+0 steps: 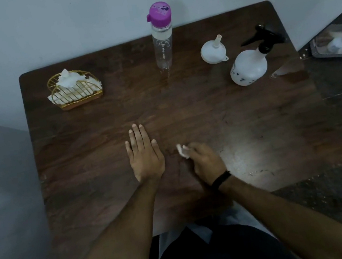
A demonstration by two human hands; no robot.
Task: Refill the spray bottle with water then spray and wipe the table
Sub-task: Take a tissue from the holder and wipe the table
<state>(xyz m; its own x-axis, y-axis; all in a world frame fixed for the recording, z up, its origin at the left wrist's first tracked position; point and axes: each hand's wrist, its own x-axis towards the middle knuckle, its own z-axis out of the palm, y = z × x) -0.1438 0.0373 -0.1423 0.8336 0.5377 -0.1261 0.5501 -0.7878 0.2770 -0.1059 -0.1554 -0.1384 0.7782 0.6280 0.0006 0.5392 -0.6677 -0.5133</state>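
A dark wooden table point(243, 116) fills the view. My left hand point(144, 154) lies flat on it, fingers together and holding nothing. Just right of it my right hand point(206, 164) is closed around a small crumpled white tissue point(183, 151) pressed to the tabletop. A white spray bottle point(248, 67) with a black trigger head stands at the back right. A clear water bottle point(163, 46) with a purple cap stands at the back centre. Between them lies a white funnel point(213, 51), spout up.
A gold wire holder point(76, 89) with white tissues sits at the back left. A wet patch point(290, 74) shines near the table's right edge. A grey tray point(335, 43) with small items stands off the table at right. A wall runs behind the table.
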